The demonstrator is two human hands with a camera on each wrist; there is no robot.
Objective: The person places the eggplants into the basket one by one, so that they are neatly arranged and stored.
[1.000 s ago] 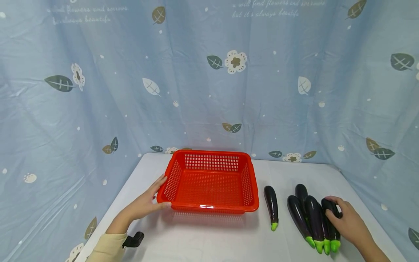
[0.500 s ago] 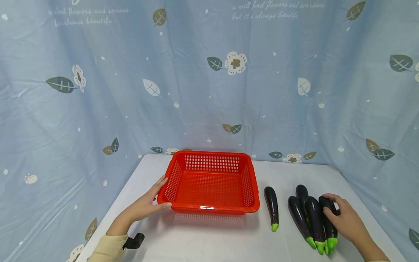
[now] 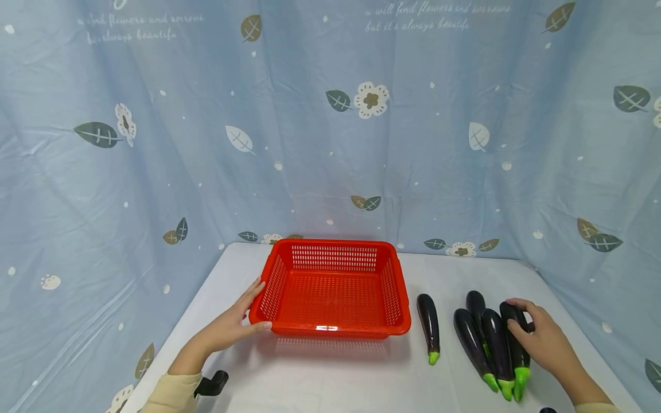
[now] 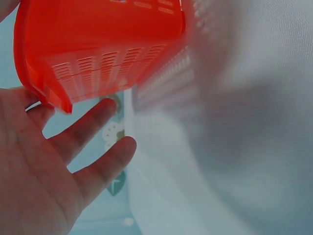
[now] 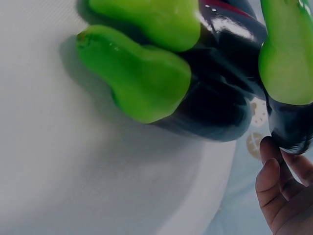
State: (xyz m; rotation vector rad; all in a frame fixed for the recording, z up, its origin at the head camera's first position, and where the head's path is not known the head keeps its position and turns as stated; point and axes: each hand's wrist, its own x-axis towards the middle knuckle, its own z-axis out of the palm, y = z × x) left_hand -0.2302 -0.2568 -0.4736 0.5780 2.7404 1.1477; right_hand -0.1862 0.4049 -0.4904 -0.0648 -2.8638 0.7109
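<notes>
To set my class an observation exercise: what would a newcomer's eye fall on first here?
Probably the bright red rectangular plastic basket at the head view's lower middle, with the left hand at its left side. Next come the glossy dark-purple, green-stemmed eggplants to its right, one held by the right hand.

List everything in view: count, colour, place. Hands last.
Perforated basket: 1, red, left of the eggplants
Loose eggplant: 1, dark purple with green stem, between basket and pile
Piled eggplants: at least 3, same colours, right side; overlap hides the exact count
Held eggplant: 1, same colours, right edge of the pile
Tabletop: 1, white, beneath
Printed curtain backdrop: 1 expanse, blue with leaves and flowers, behind and at both sides
Black piece: 1, black, by the left cuff
Left cuff: 1, cream, lower left
Left hand: 1, touching the basket's left end
Right hand: 1, gripping the held eggplant
</notes>
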